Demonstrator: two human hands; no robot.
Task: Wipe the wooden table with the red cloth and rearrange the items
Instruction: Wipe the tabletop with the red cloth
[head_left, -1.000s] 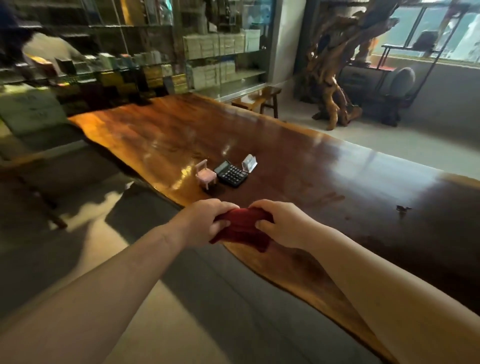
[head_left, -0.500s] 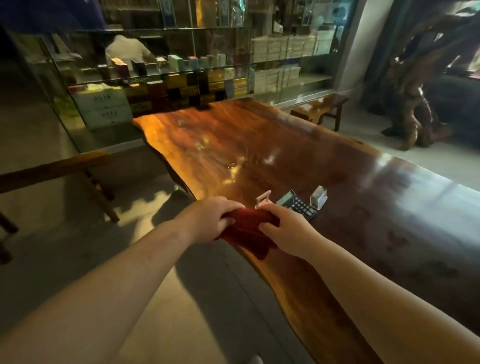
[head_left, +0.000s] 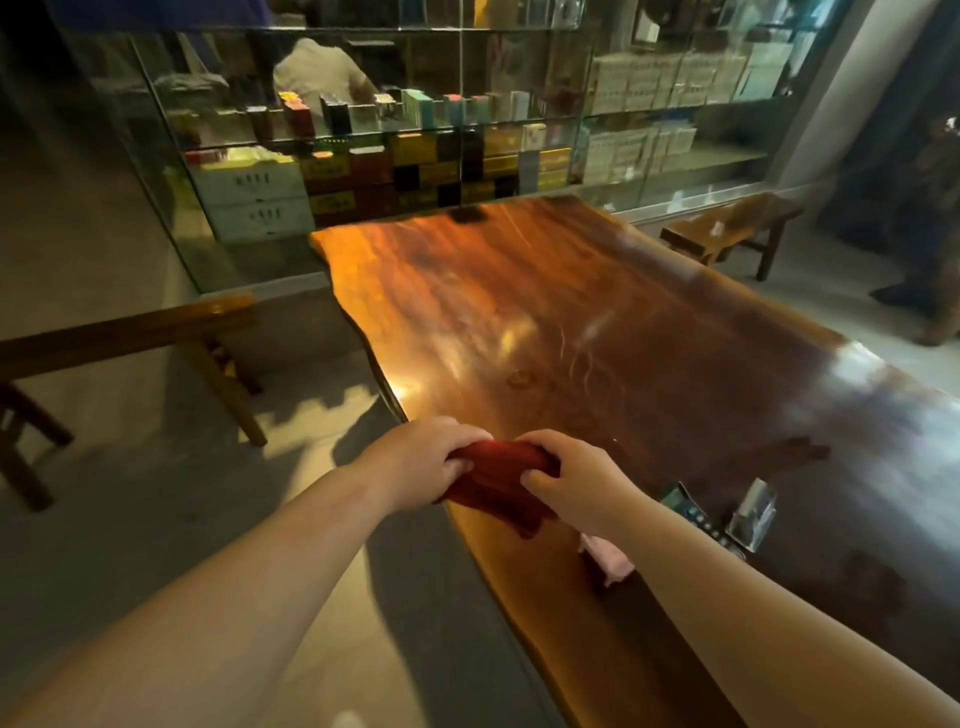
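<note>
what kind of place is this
Probably a shop: behind the long wooden table stands a glass display case stacked with boxed goods, with wooden benches alongside.

A: The cloth at centre frame is deep red; the table runs glossy orange-brown with dark streaked grain.

B: Lower right: a pale pink item, a dark calculator with light keys, a clear stand.

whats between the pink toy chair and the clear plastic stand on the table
In the head view the calculator lies between the pink toy chair and the clear plastic stand, partly hidden behind the right forearm.
</note>
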